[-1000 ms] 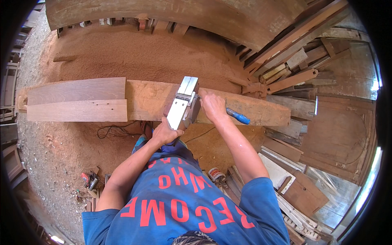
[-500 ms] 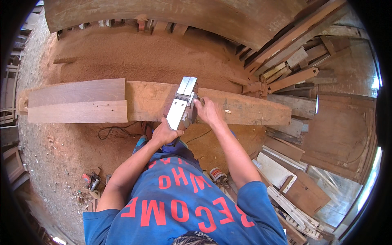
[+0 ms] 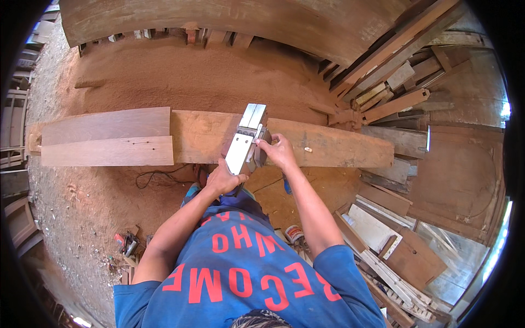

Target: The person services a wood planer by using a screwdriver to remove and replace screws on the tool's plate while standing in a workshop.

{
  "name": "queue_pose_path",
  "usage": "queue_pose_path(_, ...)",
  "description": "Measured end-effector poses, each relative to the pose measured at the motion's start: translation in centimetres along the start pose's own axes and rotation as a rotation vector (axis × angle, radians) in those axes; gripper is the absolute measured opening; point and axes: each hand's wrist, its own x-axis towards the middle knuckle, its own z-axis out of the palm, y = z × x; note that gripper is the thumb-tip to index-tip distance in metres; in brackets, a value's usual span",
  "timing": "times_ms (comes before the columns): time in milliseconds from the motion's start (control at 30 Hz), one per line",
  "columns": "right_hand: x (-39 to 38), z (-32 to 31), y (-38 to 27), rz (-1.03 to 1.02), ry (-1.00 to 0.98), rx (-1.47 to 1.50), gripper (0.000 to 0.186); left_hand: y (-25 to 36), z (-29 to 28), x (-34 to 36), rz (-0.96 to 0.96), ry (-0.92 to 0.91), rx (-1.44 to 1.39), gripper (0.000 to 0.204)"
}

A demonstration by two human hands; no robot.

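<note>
An electric planer (image 3: 241, 141) is held upside down over the wooden beam (image 3: 198, 136), its silver sole facing up. My left hand (image 3: 224, 178) is closed round the planer's near end. My right hand (image 3: 278, 152) has curled fingers at its right side, the thumb near the bolted bar; what they pinch is hidden. A blue handle (image 3: 287, 186) shows low beside my right forearm; its other end is hidden. A small pale piece (image 3: 308, 149) lies on the beam right of the hand.
Two thin boards (image 3: 106, 150) lie on the beam's left part. A large plank (image 3: 235, 19) spans the back. Stacked timber (image 3: 399, 82) and panels (image 3: 454, 186) fill the right. A cable (image 3: 156, 175), a bucket (image 3: 293, 234) and a red tool (image 3: 124, 244) are on the dusty ground.
The blue handle, earlier sticking out rightward from my right hand, has swung down and left. My right hand has shifted slightly down, its thumb now against the planer's side. My left hand holds steady.
</note>
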Motion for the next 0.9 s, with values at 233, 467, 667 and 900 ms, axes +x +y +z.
queue_pose_path(233,0.1,-0.8,-0.5,-0.088,0.1,-0.032,0.042,-0.2,0.0,0.1,0.005,0.006,0.001,0.102)
queue_pose_path(467,1.4,-1.7,-2.5,-0.325,0.181,-0.187,0.02,-0.2,0.2,0.3,0.002,0.001,0.009,0.101)
queue_pose_path(667,2.7,-0.8,-2.0,-0.235,0.138,-0.066,0.015,0.2,-0.1,0.1,-0.016,-0.01,0.028,0.103)
queue_pose_path(900,3.2,-0.2,-1.3,-0.164,0.13,0.055,0.014,0.1,-0.2,0.1,-0.015,-0.018,0.016,0.107)
